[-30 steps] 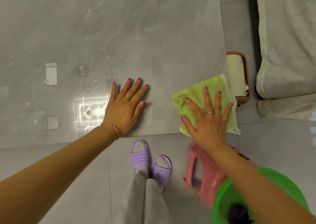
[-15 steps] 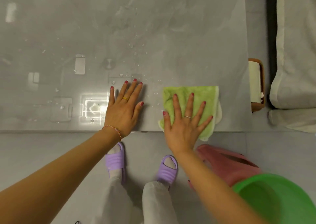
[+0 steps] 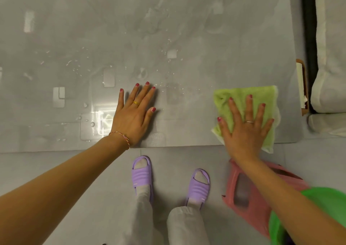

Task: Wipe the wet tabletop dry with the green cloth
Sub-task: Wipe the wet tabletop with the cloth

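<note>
The grey glossy tabletop (image 3: 206, 29) carries water drops (image 3: 168, 87) and streaks across its middle and left. The green cloth (image 3: 241, 97) lies flat near the table's front right corner, one corner hanging over the front edge. My right hand (image 3: 245, 132) presses down on the cloth with fingers spread, covering its lower half. My left hand (image 3: 133, 113) rests flat on the bare wet surface near the front edge, fingers apart, holding nothing, well to the left of the cloth.
A pink plastic stool (image 3: 249, 198) and a green basin (image 3: 322, 216) stand on the floor under my right arm. A brown holder with a paper roll (image 3: 301, 87) sits past the table's right edge, next to white bedding (image 3: 331, 57). My feet in purple slippers (image 3: 142, 175) are by the front edge.
My right hand has slid the green cloth to the right, away from my left hand, toward the table's right edge. My left hand has stayed planted.
</note>
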